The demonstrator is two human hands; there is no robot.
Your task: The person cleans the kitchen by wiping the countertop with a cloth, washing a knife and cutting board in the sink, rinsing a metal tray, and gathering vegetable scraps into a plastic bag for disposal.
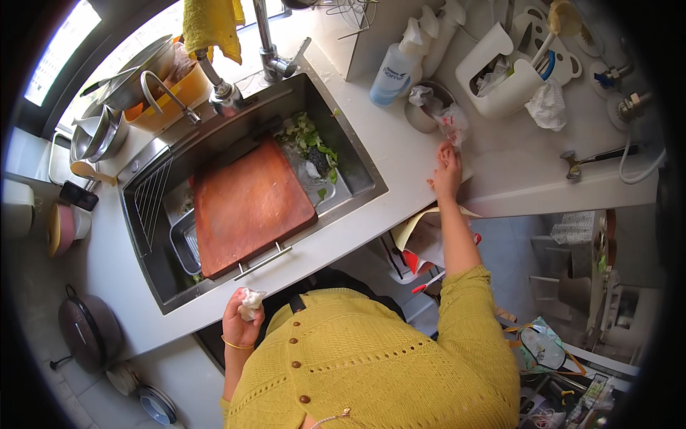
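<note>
My left hand (242, 317) is closed around a crumpled white tissue or cloth (251, 303), just off the counter's front edge. My right hand (447, 170) reaches over the counter beside a thin plastic bag with red print (453, 124); its fingertips are at or near the bag, and whether they grip it I cannot tell. That bag hangs over a metal bowl (422, 119). Small reddish bits show by my right fingers. A thick reddish-brown cutting board (252, 206) lies across the sink (343, 206), with green leaf scraps (308, 134) in the basin to its right.
Spray bottles (394, 72), a white caddy (496, 80) and a hammer-like tool (595, 158) are at the right. Bowls and an orange basket (161, 115) stand behind the sink, below a yellow cloth (211, 24). Open bags (423, 241) sit below the counter edge; a dark pot (88, 332) is at left.
</note>
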